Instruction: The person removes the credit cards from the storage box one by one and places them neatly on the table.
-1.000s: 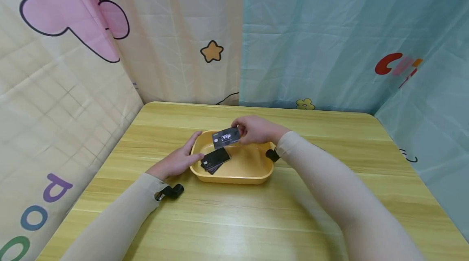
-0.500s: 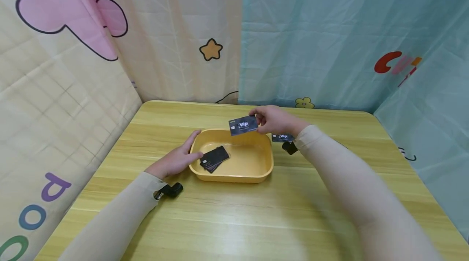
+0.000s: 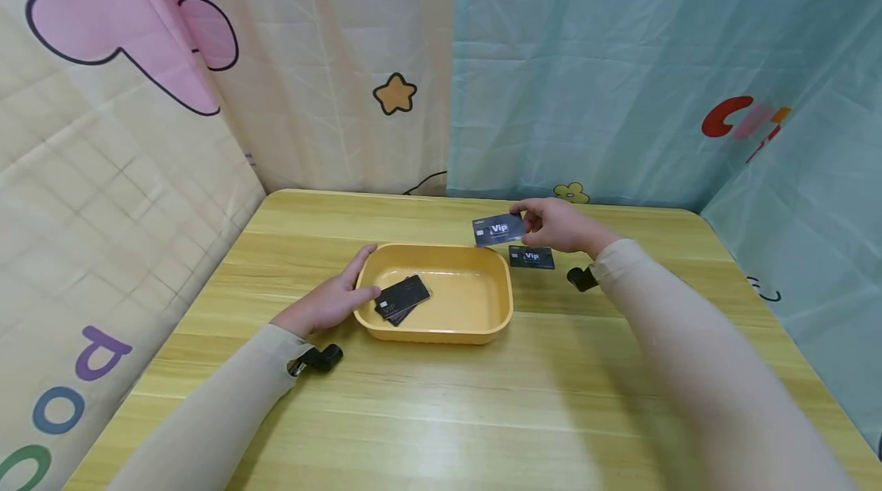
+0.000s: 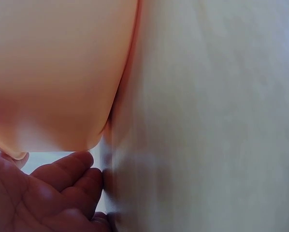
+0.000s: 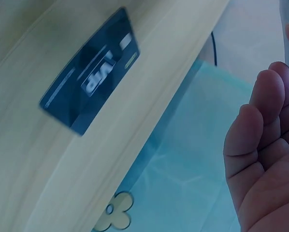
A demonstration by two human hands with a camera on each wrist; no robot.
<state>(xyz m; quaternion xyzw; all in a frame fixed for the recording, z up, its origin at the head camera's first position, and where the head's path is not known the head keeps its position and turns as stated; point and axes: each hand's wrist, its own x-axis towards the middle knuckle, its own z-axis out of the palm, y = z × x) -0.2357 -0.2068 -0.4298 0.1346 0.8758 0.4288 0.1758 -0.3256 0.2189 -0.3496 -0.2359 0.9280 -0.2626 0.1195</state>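
Tray (image 3: 432,337) on table (image 3: 441,414), cards (image 3: 406,294) in its left end, one card (image 3: 531,257) lying to its right, curtain (image 3: 586,54) behind

Inside the tray (image 3: 434,337), passage lies rightward; left hand (image 3: 327,301), perhaps touching cards (image 3: 408,293), obstructs leftward.

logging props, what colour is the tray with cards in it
The tray is light yellow-orange; the head view shows it best.

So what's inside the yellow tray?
The yellow tray holds dark cards overlapping at its left end; the top one hides most of what's beneath, so their number is unclear.
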